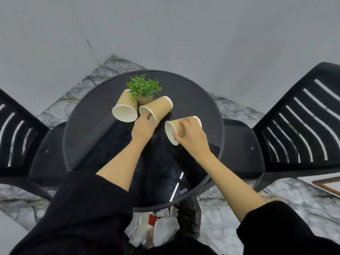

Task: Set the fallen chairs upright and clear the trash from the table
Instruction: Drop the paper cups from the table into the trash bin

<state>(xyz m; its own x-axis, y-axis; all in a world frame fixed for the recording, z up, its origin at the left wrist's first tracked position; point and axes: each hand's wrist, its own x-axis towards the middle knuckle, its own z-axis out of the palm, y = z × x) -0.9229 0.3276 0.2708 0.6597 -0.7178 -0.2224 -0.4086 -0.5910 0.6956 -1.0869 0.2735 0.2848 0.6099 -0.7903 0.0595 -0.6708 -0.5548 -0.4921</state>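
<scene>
Three paper cups lie tipped on the round table (202, 100). The right cup (172, 132) points its mouth toward the person, and the right hand (191, 135) wraps its side, fingers closed on it. The middle cup (156, 107) lies slantwise; the left hand (143, 127) pinches its near rim. The left cup (125, 109) lies untouched beside the plant (143, 87).

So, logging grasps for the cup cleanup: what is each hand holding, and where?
Right hand grips the right paper cup around its side near the rim. Left hand pinches the middle cup at its rim.
</scene>
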